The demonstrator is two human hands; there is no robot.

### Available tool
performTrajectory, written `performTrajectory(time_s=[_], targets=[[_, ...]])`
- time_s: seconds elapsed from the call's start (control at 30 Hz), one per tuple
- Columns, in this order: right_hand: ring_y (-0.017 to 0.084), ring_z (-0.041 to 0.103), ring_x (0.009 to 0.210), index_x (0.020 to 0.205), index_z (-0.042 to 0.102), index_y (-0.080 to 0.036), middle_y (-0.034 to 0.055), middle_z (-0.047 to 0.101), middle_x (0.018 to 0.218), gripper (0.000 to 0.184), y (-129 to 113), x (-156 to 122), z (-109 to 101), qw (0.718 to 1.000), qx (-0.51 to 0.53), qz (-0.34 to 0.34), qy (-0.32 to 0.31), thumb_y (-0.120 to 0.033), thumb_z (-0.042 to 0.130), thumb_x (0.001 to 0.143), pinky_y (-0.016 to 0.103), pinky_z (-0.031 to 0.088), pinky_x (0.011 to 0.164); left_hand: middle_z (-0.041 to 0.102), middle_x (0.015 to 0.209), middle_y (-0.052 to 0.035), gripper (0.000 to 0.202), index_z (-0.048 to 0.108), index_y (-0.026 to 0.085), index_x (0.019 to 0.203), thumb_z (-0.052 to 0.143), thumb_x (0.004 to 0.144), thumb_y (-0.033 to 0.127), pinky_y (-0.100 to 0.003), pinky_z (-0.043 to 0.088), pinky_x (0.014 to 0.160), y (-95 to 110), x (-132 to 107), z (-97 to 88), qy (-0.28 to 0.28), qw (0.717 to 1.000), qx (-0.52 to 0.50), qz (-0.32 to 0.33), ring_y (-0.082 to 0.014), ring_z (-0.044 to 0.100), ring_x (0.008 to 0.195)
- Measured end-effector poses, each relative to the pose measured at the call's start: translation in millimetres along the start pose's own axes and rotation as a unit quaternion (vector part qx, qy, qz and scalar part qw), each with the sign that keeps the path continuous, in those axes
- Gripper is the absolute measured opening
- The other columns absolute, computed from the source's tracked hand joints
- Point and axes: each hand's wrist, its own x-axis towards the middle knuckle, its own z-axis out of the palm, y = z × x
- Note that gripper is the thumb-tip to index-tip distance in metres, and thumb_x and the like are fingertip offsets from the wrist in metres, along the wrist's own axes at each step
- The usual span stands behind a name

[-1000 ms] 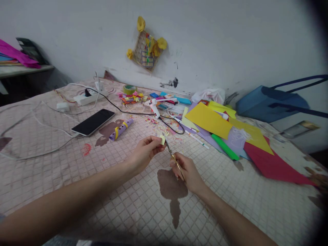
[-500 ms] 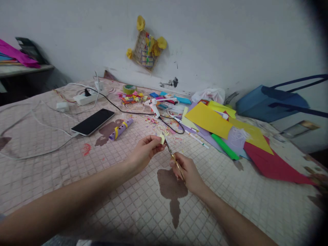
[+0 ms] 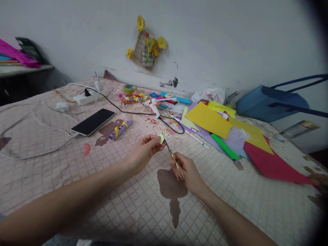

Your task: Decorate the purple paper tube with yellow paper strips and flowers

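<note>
Seen from the head camera, looking down over two bare forearms reaching in from the bottom of the view. The left hand (image 3: 145, 152) is closed in a pinch, thumb and fingers gripping a small pale yellow scrap of paper (image 3: 161, 138), which sits in the air at the center of the view. Held this way, the scrap seems to stick out past the fingertips, leaving its edge free. The right hand (image 3: 188, 169) is clenched around the handles of thin scissors (image 3: 171, 155), with the blades pointing up toward the scrap. Their tips are very near it, but whether they touch cannot be told.

Both hands are held above a bed (image 3: 143, 218) with a pale pink checked cover marked by brown stains. Beyond them, within easy reach, lie a purple paper roll (image 3: 121, 130) with a yellow band, a black phone (image 3: 92, 122), and a glue gun (image 3: 153, 107) on a black cord, probably left close for quick use. Colored scraps (image 3: 130, 98) sit beside a roll of tape (image 3: 129, 89). To the right, yellow and red paper sheets (image 3: 208, 120) lie overlapping. A white power strip (image 3: 85, 99) sits at the far left, and a blue bag (image 3: 269, 102) rests against the white wall.
</note>
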Motion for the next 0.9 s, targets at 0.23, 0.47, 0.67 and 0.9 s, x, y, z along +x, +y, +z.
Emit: performTrajectory(time_s=[0.23, 0.47, 0.67, 0.9], targets=[[0.008, 0.033, 0.04, 0.063, 0.039, -0.02, -0.007, 0.038, 0.044, 0.039, -3, 0, -3, 0.992, 0.107, 0.034, -0.052, -0.054, 0.04, 0.083, 0.022, 0.025, 0.041, 0.063, 0.073, -0.0015, 0.011, 0.059, 0.013, 0.069, 0.067, 0.069, 0.021, -0.023, 0.047, 0.069, 2, 2, -0.8, -0.008, 1.0, 0.011, 0.003, -0.0108, 0.061, 0.07], [0.008, 0.033, 0.039, 0.068, 0.042, -0.019, -0.0073, 0.038, 0.045, 0.044, 0, 0, -6, 0.988, 0.129, 0.027, -0.073, -0.061, 0.04, 0.08, 0.022, 0.025, 0.04, 0.063, 0.074, -0.0022, 0.012, 0.059, 0.013, 0.068, 0.068, 0.069, 0.02, -0.022, 0.047, 0.068, 2, 3, -1.3, -0.015, 1.0, 0.014, -0.004, -0.0105, 0.061, 0.07], [0.007, 0.033, 0.039, 0.065, 0.04, -0.02, -0.0077, 0.038, 0.043, 0.038, 5, 2, -9, 0.988, 0.131, 0.023, -0.075, -0.054, 0.044, 0.082, 0.021, 0.024, 0.04, 0.062, 0.074, -0.0022, 0.012, 0.059, 0.012, 0.066, 0.068, 0.068, 0.019, -0.022, 0.047, 0.067, 3, 3, 0.5, -0.011, 1.0, 0.014, -0.005, -0.0107, 0.061, 0.069], [0.008, 0.034, 0.039, 0.062, 0.04, -0.02, -0.0074, 0.038, 0.043, 0.035, 0, 1, -12, 0.992, 0.105, 0.024, -0.066, -0.048, 0.046, 0.082, 0.022, 0.023, 0.041, 0.063, 0.073, -0.0024, 0.012, 0.059, 0.012, 0.067, 0.067, 0.07, 0.021, -0.021, 0.046, 0.067, 4, 2, 0.1, -0.025, 0.999, 0.02, -0.005, -0.0101, 0.06, 0.069]])
